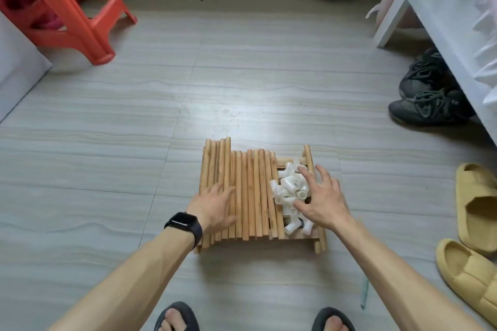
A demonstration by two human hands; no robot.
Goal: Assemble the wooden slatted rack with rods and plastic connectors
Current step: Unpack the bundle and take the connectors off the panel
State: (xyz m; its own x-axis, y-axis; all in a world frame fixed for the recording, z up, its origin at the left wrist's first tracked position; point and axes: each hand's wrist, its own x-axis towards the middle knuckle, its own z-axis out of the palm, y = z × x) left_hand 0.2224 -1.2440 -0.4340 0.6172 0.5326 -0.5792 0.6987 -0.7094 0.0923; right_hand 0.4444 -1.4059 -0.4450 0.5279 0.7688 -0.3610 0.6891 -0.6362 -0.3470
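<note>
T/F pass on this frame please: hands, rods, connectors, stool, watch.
1. The left hand lies flat on the rods. True.
2. The right hand grips a rod. False: its fingers are spread over the white connectors, holding nothing.
3. The connectors are piled on the rack, to the right of the rods. True.
4. The orange stool stands to the right of the rack. False: it stands farther off on the left.
5. The watch is on the right wrist. False: it is on the left wrist.
</note>
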